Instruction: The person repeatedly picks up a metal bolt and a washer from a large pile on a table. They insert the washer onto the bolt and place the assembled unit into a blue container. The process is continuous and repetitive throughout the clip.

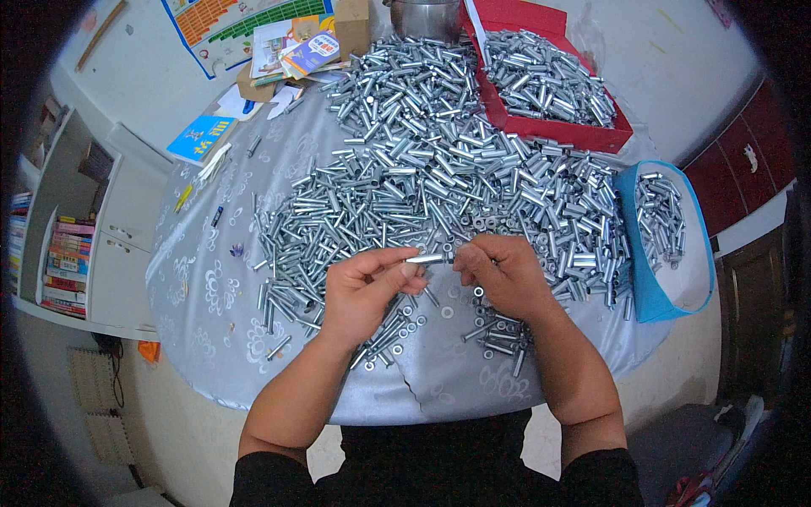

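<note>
Between the thumb and fingers of my left hand point(364, 291) lies a shiny metal sleeve anchor point(426, 258), roughly level. My right hand point(504, 275) pinches its right end, where a darker nut or washer partly shows; the fingertips hide the rest. Below and around the hands are loose washers point(447, 312) and nuts on the table. A small group of bolts point(386, 333) lies under my left wrist, and more finished-looking anchors point(500, 345) lie under my right wrist. Beyond the hands spreads a wide heap of metal sleeves and bolts point(355, 203).
A red box point(564, 136) full of metal sleeves stands at the back right. At the right edge is a blue-rimmed container point(671, 310) with more anchors. Books point(203, 139), white gloves point(215, 163) and a yellow pen point(183, 198) lie at left. A metal pot point(424, 22) stands behind.
</note>
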The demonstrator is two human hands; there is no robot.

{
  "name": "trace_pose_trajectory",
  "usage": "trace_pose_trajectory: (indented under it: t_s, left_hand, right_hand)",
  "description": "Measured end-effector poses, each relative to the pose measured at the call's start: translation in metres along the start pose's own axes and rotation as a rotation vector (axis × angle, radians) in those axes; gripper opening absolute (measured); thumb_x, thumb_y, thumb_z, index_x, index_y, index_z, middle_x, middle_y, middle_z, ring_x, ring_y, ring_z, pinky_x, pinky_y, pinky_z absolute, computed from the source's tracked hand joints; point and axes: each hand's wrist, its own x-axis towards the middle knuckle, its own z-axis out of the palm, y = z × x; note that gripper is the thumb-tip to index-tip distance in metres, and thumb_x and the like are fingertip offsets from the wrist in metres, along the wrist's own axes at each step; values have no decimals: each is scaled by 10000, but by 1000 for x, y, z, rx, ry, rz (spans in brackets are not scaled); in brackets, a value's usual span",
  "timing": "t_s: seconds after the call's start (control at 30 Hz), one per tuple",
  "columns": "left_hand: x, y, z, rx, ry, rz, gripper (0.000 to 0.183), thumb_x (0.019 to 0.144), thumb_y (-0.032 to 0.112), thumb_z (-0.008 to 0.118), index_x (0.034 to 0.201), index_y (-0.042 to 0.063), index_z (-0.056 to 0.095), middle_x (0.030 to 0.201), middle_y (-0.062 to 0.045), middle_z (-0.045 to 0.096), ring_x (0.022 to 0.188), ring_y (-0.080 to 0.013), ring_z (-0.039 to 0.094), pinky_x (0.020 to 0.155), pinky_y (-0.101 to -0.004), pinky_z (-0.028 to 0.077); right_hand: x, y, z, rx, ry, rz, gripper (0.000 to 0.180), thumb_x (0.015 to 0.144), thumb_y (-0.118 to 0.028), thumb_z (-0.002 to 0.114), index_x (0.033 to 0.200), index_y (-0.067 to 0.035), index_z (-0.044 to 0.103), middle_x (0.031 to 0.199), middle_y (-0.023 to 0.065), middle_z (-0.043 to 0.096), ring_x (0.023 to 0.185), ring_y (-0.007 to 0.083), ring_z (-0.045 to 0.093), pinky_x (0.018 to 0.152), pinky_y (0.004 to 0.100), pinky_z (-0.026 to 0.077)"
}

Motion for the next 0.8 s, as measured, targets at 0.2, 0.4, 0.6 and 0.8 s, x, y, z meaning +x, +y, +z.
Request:
trace_pose_trajectory:
  t_s: [0.2,0.4,0.6,0.8]
  left_hand:
    - [0,1,2,17,14,39,206,871,-2,580,1064,-58,626,890,-145,681,755,-187,677,700,-280,558]
    - [0,1,-1,9,8,53,210,873,16,585,1068,-50,628,876,-138,685,750,-176,676,694,-273,551]
    - [-1,3,0,47,26,28,211,868,11,587,1066,-48,630,879,-139,684,751,-174,676,702,-270,549]
    - [-1,2,3,33,17,40,202,863,-2,586,1052,-52,634,884,-143,683,750,-177,676,696,-271,551]
  right_hand:
    - [-1,-12,5,37,113,-243,176,835,-116,667,967,-11,615,831,62,632,724,117,587,678,265,483]
    - [4,-12,15,222,210,-292,175,868,-169,639,948,-14,621,756,40,624,667,103,578,615,258,474]
    - [2,-4,10,237,106,-78,213,886,-191,618,1013,-22,607,773,29,614,674,85,559,596,243,448]
    - [4,2,15,267,198,-187,248,896,-208,608,1063,-25,600,765,14,605,646,70,528,588,226,435]
